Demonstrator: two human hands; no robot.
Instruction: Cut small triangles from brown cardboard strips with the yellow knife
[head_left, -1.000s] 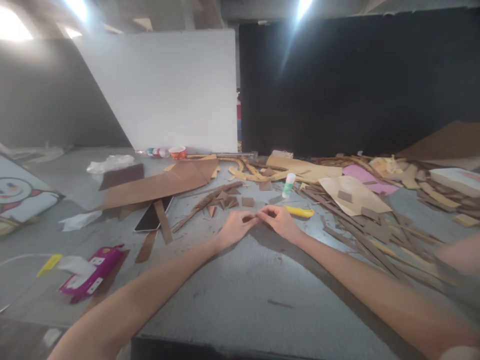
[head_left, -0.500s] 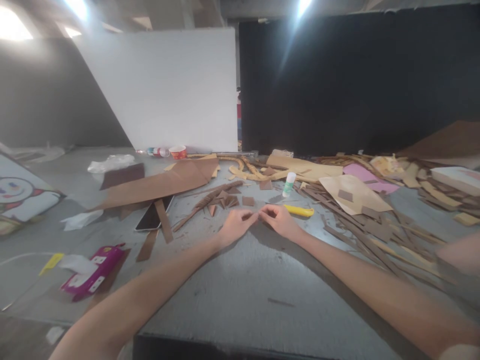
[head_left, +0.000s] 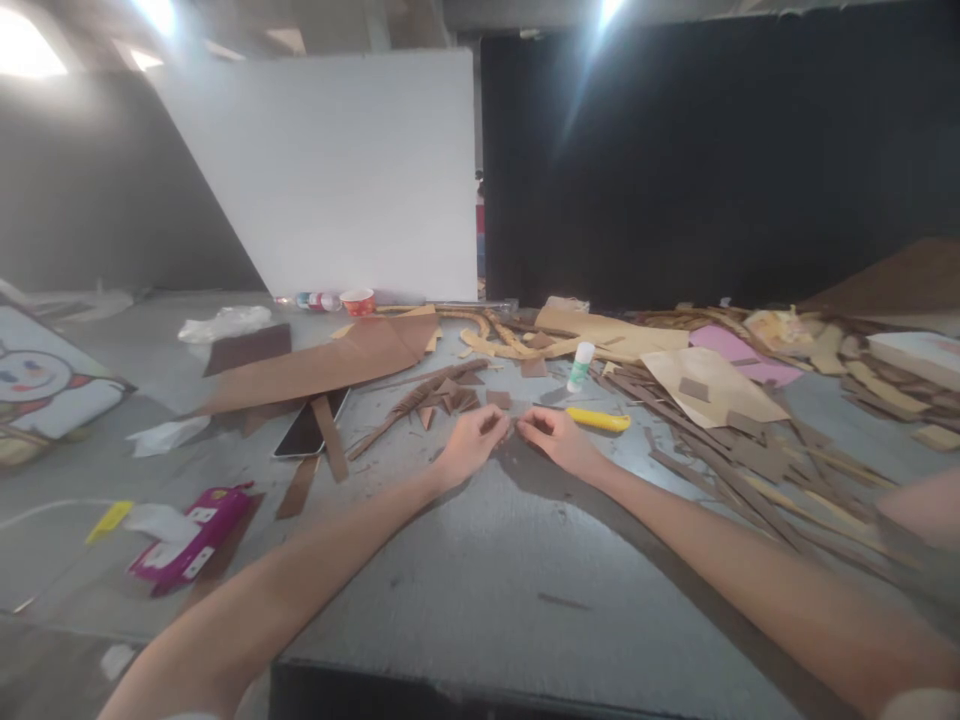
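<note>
My left hand [head_left: 474, 442] and my right hand [head_left: 559, 440] hover close together over the middle of the grey table [head_left: 480, 570]. Thumb and fingertips are pinched on each, with a narrow gap between the hands. Whatever they hold, if anything, is too small to make out. Just beyond the right hand lies a yellow utility knife [head_left: 598, 420]. A small brown paper square [head_left: 498, 400] rests behind the fingertips. Folded brown paper pieces [head_left: 450, 396] and a rolled brown paper twig [head_left: 409, 405] lie beyond the left hand. A glue stick [head_left: 580, 367] stands upright farther back.
Brown paper strips [head_left: 720, 460] are heaped on the right, near a tan sheet [head_left: 675, 375] and a pink sheet [head_left: 731, 352]. At left are a large brown sheet [head_left: 330, 368], a phone [head_left: 301, 434] and a purple tissue pack [head_left: 196, 540]. Another person's arm [head_left: 922, 510] shows at the right edge.
My hands have come slightly apart at the fingertips, the left one drawing a little to the left. The view has shifted slightly; the things on the table look unmoved.
</note>
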